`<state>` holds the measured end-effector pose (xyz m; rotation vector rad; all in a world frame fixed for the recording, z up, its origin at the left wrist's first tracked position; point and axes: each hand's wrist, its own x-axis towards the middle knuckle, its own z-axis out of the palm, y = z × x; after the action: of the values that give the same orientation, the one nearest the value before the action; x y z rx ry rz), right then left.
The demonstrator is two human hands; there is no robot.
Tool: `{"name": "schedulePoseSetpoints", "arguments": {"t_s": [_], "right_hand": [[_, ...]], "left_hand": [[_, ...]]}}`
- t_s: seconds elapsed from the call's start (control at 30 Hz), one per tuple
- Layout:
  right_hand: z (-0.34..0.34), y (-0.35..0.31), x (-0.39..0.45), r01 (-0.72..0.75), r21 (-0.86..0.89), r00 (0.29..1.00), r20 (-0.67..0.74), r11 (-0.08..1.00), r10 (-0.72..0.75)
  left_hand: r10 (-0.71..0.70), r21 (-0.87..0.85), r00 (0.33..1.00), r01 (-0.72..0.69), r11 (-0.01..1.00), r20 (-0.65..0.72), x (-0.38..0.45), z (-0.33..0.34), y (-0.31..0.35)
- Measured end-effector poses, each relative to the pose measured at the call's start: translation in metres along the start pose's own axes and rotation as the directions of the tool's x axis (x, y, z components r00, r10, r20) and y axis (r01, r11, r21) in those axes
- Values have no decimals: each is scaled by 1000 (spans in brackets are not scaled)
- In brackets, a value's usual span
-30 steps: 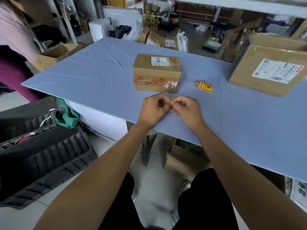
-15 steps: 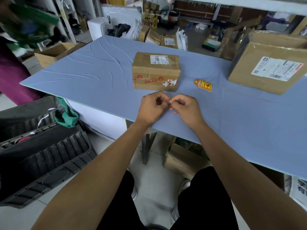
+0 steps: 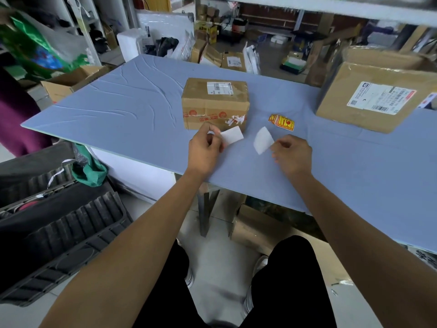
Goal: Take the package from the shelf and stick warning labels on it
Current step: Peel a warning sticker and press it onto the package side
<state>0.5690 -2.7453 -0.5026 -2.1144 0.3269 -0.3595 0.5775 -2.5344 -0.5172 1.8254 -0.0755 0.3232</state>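
Note:
A small brown cardboard package (image 3: 215, 102) with a white shipping label and red tape stands on the blue table (image 3: 123, 107). Just in front of it, my left hand (image 3: 204, 149) pinches a white rectangular piece (image 3: 232, 136). My right hand (image 3: 292, 156) pinches a second white piece (image 3: 263, 143), held a short way to the right of the first. I cannot tell which piece is the label and which the backing. A small stack of yellow and red warning labels (image 3: 281, 122) lies on the table to the right of the package.
A large cardboard box (image 3: 376, 95) with a shipping label sits at the table's right. A person in purple (image 3: 14, 114) stands at the far left holding a green bag (image 3: 35, 48). Black trays (image 3: 56, 223) lie on the floor to the left. Boxes crowd behind the table.
My hands were pressed together working a small folded piece. They have now drawn apart, each with one white piece. The person at the left has raised a green bag.

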Motion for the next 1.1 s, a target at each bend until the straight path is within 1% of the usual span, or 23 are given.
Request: {"name": "schedulePoseSetpoints", "arguments": {"t_s": [0.1,0.27,0.4,0.5,0.53,0.6,0.67,0.7,0.8,0.97,1.1], "right_hand": [[-2,-4,-5,-54,42,998,41,998,52],[19,-22,-10,-57,133,987,155,989,36],[26,-29,-10,-84,144,975,215,986,52],[23,-29,-6,-212,317,959,249,924,134],[21,-29,-5,-219,340,957,258,914,133],[20,-26,-5,-147,283,962,266,948,70],[21,-23,-6,-44,184,965,261,982,-6],[23,-21,-7,-15,159,967,255,987,-26],[25,-19,-10,-3,157,968,248,988,-37],[27,-21,-12,-7,155,941,335,988,-46],[31,-24,-11,37,115,934,349,993,-75]], "left_hand": [[25,13,1000,-25,1000,19,-1,1,1],[112,37,987,-117,992,119,-4,4,0],[186,132,963,-214,968,194,-4,6,-2],[220,178,952,-259,949,212,-3,7,-3],[228,184,948,-270,945,220,-4,7,-2],[239,194,943,-286,938,234,-4,7,-3],[232,195,945,-279,940,232,-4,8,-3],[225,187,949,-268,945,222,-5,8,-3],[190,137,965,-216,967,178,-3,7,-2],[83,28,992,-87,996,99,1,4,-2],[8,-54,998,-5,999,61,7,1,-6]]}}
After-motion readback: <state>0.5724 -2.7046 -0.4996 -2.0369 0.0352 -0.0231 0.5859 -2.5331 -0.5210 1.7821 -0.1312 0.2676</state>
